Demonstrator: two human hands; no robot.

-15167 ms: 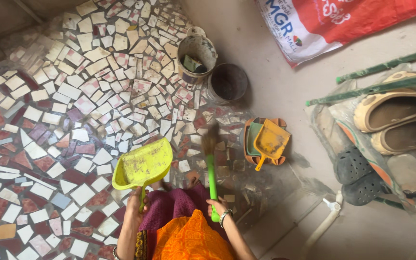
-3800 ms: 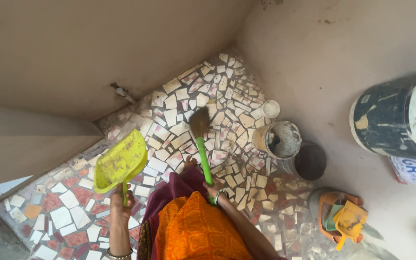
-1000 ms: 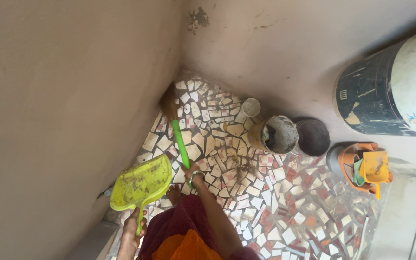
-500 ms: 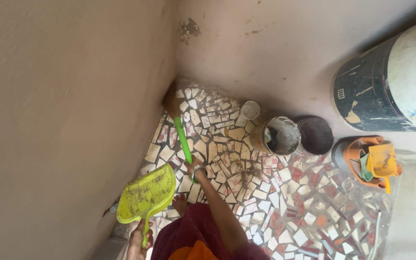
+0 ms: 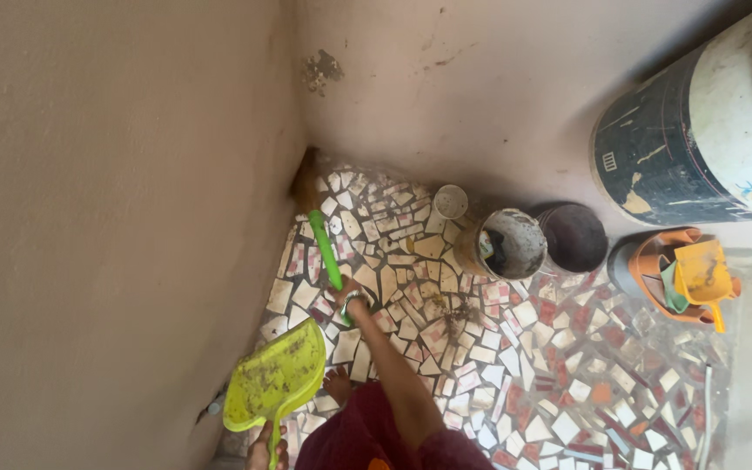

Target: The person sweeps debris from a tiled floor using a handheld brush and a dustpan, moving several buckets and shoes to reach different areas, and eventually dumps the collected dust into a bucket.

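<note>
Your right hand point(image 5: 347, 294) is clenched around the lower end of one broom's green handle point(image 5: 325, 248); the handle runs up and away from the hand toward the corner where the two walls meet, and the brown bristle head point(image 5: 305, 184) sits pressed into that corner on the floor. Your left hand point(image 5: 265, 454) is only partly in view at the bottom edge, gripping the handle of one yellow-green dustpan point(image 5: 277, 376); the pan is held above the floor just beside the left wall, soiled with dark specks, below and left of your right hand. One small pile of brown debris point(image 5: 457, 311) lies on the broken-tile mosaic floor point(image 5: 559, 383), to the right of your right forearm and apart from the broom head. Count along the far wall: one small pale cup point(image 5: 450, 201), one dirty paint bucket point(image 5: 510, 245), one dark round pot point(image 5: 574, 237), these three close together in a row. Further right: one orange tub point(image 5: 650, 277) holding one orange-yellow dustpan point(image 5: 702, 275), and one large dark-and-white drum point(image 5: 698, 130) lying against the wall. One bare foot point(image 5: 338, 383) shows beside the yellow-green pan.
</note>
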